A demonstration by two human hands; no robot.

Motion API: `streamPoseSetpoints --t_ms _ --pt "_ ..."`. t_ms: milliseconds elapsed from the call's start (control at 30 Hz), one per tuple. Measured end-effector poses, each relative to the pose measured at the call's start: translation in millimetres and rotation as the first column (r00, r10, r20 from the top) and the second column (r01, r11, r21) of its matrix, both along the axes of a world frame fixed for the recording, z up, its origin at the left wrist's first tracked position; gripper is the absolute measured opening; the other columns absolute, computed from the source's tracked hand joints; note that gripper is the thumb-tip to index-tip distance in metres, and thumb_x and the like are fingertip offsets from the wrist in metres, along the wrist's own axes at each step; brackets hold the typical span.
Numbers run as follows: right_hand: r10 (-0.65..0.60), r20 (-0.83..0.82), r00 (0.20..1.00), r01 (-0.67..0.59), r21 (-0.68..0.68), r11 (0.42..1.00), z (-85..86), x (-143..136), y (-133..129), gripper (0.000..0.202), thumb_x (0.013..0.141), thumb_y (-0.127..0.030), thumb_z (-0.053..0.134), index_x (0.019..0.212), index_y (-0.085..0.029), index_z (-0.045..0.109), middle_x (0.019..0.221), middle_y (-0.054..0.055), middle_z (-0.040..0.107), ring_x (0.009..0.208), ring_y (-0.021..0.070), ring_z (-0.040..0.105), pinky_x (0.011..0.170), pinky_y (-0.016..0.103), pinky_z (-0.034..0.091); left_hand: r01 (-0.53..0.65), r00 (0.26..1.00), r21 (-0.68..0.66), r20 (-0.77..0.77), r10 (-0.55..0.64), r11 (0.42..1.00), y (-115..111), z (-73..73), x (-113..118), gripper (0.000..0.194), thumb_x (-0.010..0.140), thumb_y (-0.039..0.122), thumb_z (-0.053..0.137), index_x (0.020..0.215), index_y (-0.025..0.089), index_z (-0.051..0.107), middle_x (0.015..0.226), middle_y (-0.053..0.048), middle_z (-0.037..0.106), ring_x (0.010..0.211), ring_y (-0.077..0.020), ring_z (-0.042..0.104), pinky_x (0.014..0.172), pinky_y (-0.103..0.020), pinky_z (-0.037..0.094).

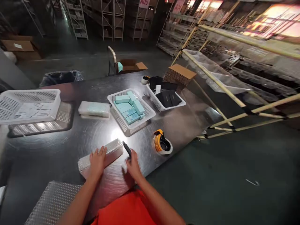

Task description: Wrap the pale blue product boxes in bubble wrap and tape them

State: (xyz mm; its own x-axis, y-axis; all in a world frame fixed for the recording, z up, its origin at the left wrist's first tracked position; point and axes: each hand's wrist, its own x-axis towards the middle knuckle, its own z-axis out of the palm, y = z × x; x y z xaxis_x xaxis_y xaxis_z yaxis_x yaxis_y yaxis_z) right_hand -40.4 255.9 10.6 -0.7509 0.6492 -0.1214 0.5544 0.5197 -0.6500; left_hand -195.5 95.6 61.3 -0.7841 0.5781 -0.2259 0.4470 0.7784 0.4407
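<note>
Bubble-wrap bundle (114, 151) beneath the flat, loosely spread left hand (97, 161); right hand (133, 164) curled around a black tool (127, 149)

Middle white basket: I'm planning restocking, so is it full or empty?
Not empty: several teal boxes lie inside the basket, some on top of others.

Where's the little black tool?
In the head view, the black tool is in the right hand, beside the right end of the bubble wrap under the left hand.

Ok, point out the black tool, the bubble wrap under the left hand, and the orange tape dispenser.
Black tool (127, 149), head view: middle of its body.
Bubble wrap (114, 150), head view: its right part.
Orange tape dispenser (158, 143), head view: orange frame.
</note>
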Motion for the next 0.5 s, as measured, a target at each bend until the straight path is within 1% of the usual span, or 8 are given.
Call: streamPoseSetpoints --t_ms 33,67,100,133,167,233,367,500 --pt "-0.128 -0.005 0.992 0.127 0.131 0.983 4.2 14 34 0.064 0.086 -0.029 0.040 0.144 -0.006 0.028 0.145 0.022 0.038 0.137 0.0293 0.035 0.110 0.046 0.034 0.050 0.998 -0.008 -0.045 -0.050 0.999 -1 -3.0 1 0.054 0.085 0.006 0.035 0.131 0.024 0.057 0.147 -0.009 0.048 0.138 -0.0346 0.037 0.113 -0.061 0.024" --pt "-0.267 0.007 0.964 0.256 0.261 0.931 8.5 28 67 0.064 0.087 -0.032 0.039 0.143 -0.001 0.028 0.145 0.027 0.036 0.138 0.0335 0.032 0.110 0.049 0.032 0.108 0.984 -0.037 -0.139 -0.112 0.993 -5 -7.5 3 0.055 0.085 0.005 0.033 0.132 0.024 0.057 0.146 -0.011 0.049 0.137 -0.0333 0.039 0.113 -0.059 0.026" --pt "-0.385 0.043 0.922 0.344 0.368 0.864 11.8 39 98 0.066 0.088 -0.034 0.039 0.141 0.003 0.029 0.143 0.030 0.037 0.136 0.0370 0.033 0.108 0.052 0.032 0.146 0.961 -0.071 -0.224 -0.159 0.987 -10 -12.9 6 0.055 0.086 0.005 0.032 0.132 0.023 0.057 0.145 -0.014 0.049 0.136 -0.0324 0.041 0.112 -0.056 0.029" --pt "-0.458 0.114 0.882 0.369 0.438 0.820 13.6 48 126 0.067 0.088 -0.037 0.041 0.140 0.004 0.030 0.139 0.033 0.040 0.132 0.0383 0.038 0.106 0.052 0.034 0.161 0.938 -0.105 -0.293 -0.185 0.981 -16 -18.3 9 0.055 0.086 0.005 0.032 0.132 0.022 0.057 0.142 -0.016 0.051 0.134 -0.0318 0.044 0.112 -0.054 0.032" --pt "-0.478 0.214 0.852 0.344 0.459 0.819 13.4 55 149 0.067 0.088 -0.040 0.043 0.136 0.006 0.034 0.132 0.035 0.046 0.126 0.0392 0.045 0.101 0.052 0.038 0.166 0.917 -0.133 -0.344 -0.202 0.977 -21 -23.0 14 0.055 0.086 0.004 0.032 0.131 0.022 0.058 0.137 -0.017 0.055 0.133 -0.0309 0.045 0.111 -0.053 0.033" --pt "-0.427 0.332 0.841 0.278 0.413 0.867 8.6 60 181 0.058 0.086 -0.040 0.048 0.123 0.005 0.049 0.111 0.033 0.060 0.108 0.0386 0.058 0.091 0.050 0.043 0.155 0.895 -0.161 -0.395 -0.208 0.975 -30 -28.4 23 0.057 0.085 0.002 0.031 0.129 0.023 0.059 0.128 -0.015 0.062 0.133 -0.0294 0.046 0.113 -0.052 0.032" --pt "-0.308 0.392 0.867 0.193 0.307 0.932 1.3 60 205 0.038 0.086 -0.033 0.051 0.103 0.000 0.061 0.097 0.029 0.065 0.098 0.0357 0.063 0.086 0.046 0.043 0.118 0.910 -0.152 -0.380 -0.168 0.981 -33 -25.9 33 0.047 0.088 0.009 0.036 0.129 0.019 0.057 0.127 -0.013 0.063 0.134 -0.0278 0.044 0.116 -0.049 0.028" --pt "-0.278 0.321 0.906 0.212 0.226 0.951 20.6 85 202 0.031 0.083 -0.036 0.055 0.091 -0.008 0.065 0.076 0.020 0.068 0.078 0.0298 0.067 0.071 0.039 0.047 0.119 0.929 -0.130 -0.335 -0.156 0.984 -32 -19.7 30 0.037 0.092 0.018 0.038 0.121 0.017 0.062 0.126 -0.013 0.064 0.134 -0.0255 0.045 0.117 -0.044 0.027"
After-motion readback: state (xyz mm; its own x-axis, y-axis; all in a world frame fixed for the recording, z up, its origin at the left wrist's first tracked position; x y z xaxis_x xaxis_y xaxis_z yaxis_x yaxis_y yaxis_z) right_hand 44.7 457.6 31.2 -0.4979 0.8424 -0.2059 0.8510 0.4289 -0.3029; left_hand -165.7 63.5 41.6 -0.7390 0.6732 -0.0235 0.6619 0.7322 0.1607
